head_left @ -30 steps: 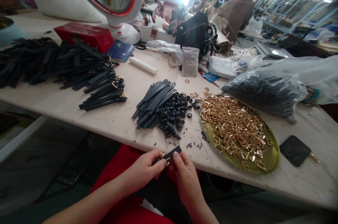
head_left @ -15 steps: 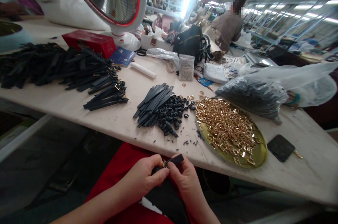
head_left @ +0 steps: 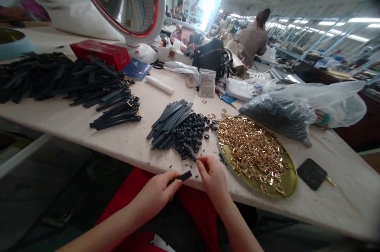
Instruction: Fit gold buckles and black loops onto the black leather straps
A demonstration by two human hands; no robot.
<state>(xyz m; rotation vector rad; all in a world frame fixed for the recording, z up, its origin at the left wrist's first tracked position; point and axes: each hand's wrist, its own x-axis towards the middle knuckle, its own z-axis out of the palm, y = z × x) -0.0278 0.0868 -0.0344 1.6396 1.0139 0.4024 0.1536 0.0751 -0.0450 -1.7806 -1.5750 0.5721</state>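
My left hand (head_left: 166, 186) is closed around a folded black strap (head_left: 184, 176), whose end sticks out past the thumb and finger. A small glint of gold metal shows at the grip. At the near tip of a pile of small black strap loops (head_left: 190, 137), my right hand (head_left: 212, 173) has thumb and forefinger pinched on the closest loop. Beside the loops lies a stack of flat black strips (head_left: 170, 123). Right of them, a round golden tray (head_left: 287, 188) holds a heap of gold buckles (head_left: 252, 149).
Finished-looking black straps with buckles (head_left: 59, 78) are heaped at the left. Behind stand a red box (head_left: 99, 53), a fan (head_left: 130, 2) and a black bag (head_left: 209, 56). A clear plastic bag (head_left: 279, 109) and a dark square pad (head_left: 312, 173) lie right. A person (head_left: 252, 42) stands farther back.
My right hand has left the strap and moved up to the loops at the table edge. My left hand keeps the strap, slightly lower left. The view has shifted a little.
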